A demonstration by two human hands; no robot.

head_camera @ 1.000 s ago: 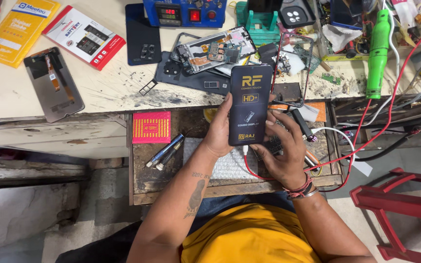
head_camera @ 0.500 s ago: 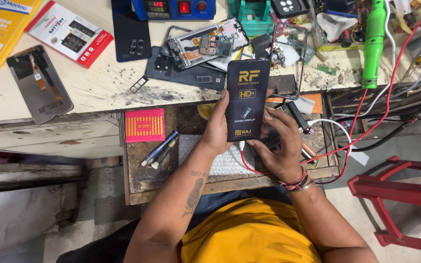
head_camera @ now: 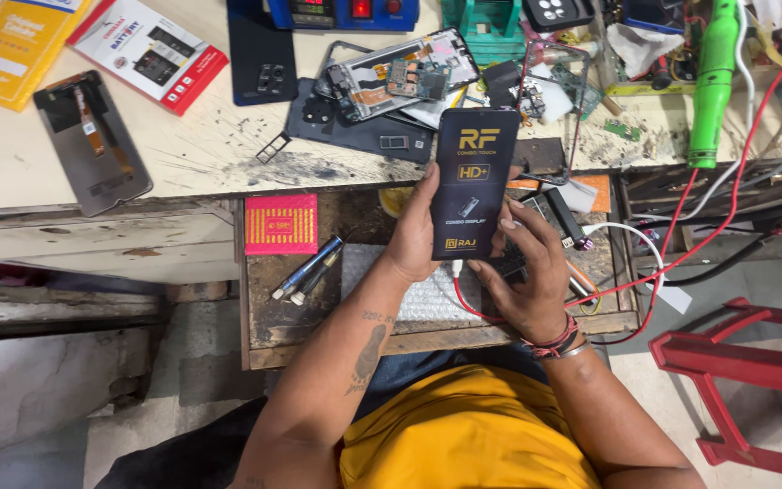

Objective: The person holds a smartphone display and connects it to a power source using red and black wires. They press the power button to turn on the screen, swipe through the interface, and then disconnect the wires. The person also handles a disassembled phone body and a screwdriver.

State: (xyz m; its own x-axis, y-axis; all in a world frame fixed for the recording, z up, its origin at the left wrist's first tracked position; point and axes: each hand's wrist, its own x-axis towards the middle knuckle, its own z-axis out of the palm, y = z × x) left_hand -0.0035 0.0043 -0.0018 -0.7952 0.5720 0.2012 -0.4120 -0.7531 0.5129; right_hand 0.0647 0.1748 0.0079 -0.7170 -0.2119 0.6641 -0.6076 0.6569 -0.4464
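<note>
Both hands grip a black rectangular phone display panel with gold print (head_camera: 475, 184), upright above the open wooden drawer (head_camera: 337, 335). The left hand (head_camera: 414, 237) clasps its left edge, and the right hand (head_camera: 527, 272) now curls fingers round its lower right side, steadying it further.

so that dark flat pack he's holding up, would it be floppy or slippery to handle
The dark flat pack probably stays stiff: it stands straight though the left hand and right hand grip only its lower half. Its glossy face suggests it may be slippery. Thin and flat, it looks light, and likely fragile if bent.
</note>
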